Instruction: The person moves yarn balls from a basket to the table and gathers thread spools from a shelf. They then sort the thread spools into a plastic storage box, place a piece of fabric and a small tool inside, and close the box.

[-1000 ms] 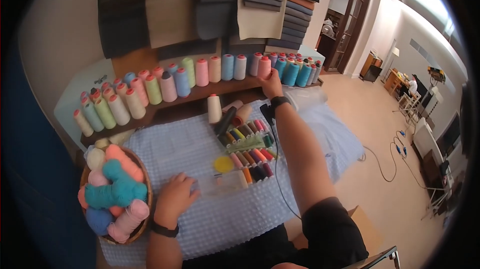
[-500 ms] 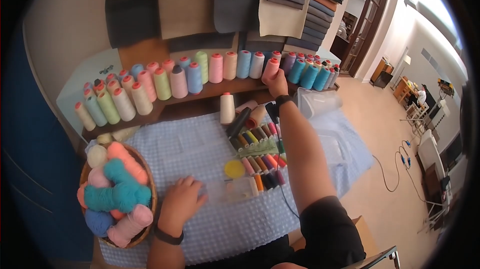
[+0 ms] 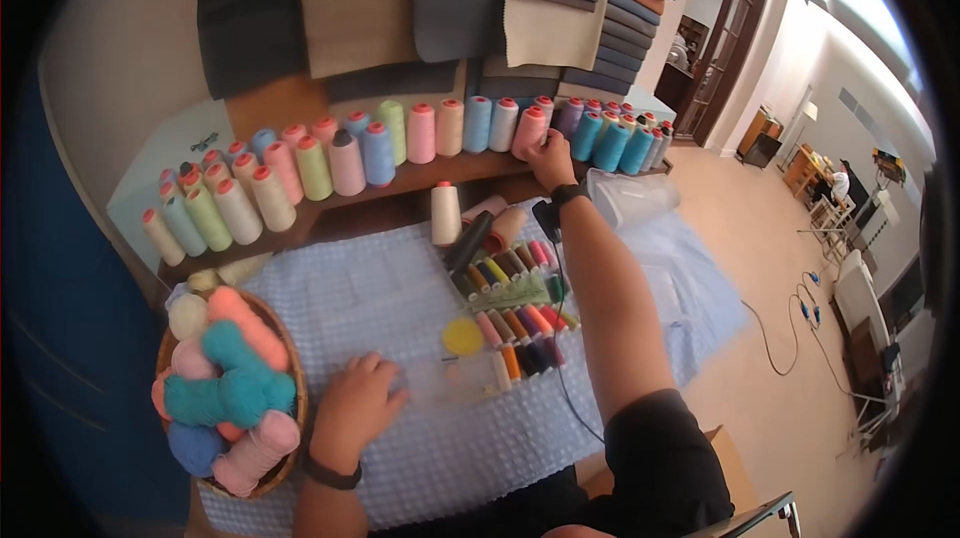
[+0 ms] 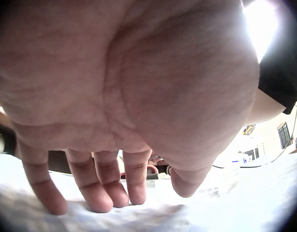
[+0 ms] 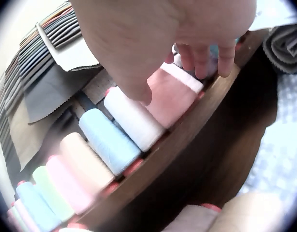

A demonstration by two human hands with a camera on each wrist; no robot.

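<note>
Left hand [image 3: 355, 403]: palm down, fingers loosely bent, open, tips on checked cloth [image 3: 390, 463]; yarn basket [image 3: 299, 368] to its left. Farther: small spools, then 1 cream cone [image 3: 445, 215]. Beyond: right hand [image 3: 552, 163] at pink spool [image 3: 528, 134] on shelf [image 3: 350, 196], thumb touching; cannot tell whether it grips. Behind: hanging fabrics [image 3: 360, 13].

We record a blue-and-white checked cloth [image 3: 380, 478], a yellow disc [image 3: 462, 336] and a navy-blue cabinet [image 3: 90, 338].
</note>
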